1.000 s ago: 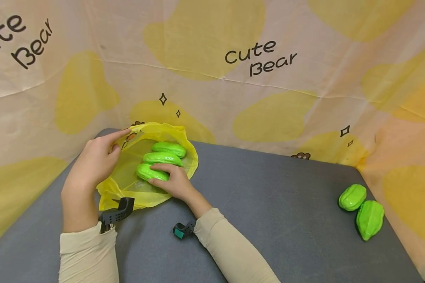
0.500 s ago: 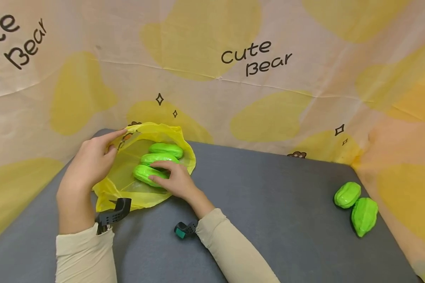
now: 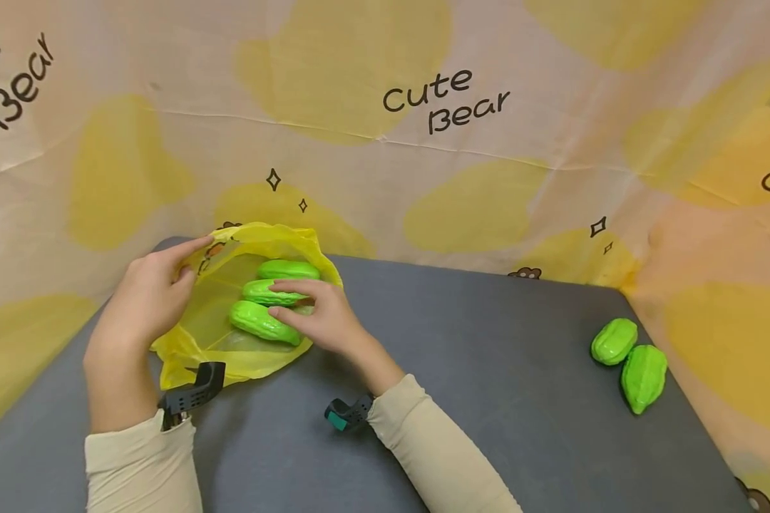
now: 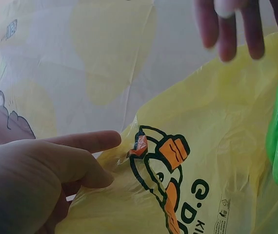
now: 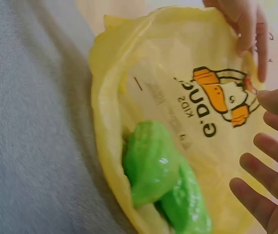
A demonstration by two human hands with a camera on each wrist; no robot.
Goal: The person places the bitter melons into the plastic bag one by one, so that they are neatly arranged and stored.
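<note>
A yellow plastic bag lies with its mouth spread toward me, printed with a duck. My left hand holds the bag's rim at the left, with thumb and index finger along the edge. Inside the bag, three glossy green ribbed gourds lie side by side: a near one, a middle one and a far one. My right hand hovers over their right ends, fingers spread and apart from the near gourd. In the right wrist view, nothing is between its fingers.
Two more green gourds, one behind the other, lie at the right edge of the grey table. A printed "Cute Bear" cloth stands as a wall around the back and sides.
My right hand has let go of the near gourd and lifted back slightly, leaving it in the bag. My left hand keeps its hold on the rim. The head view has turned right.
</note>
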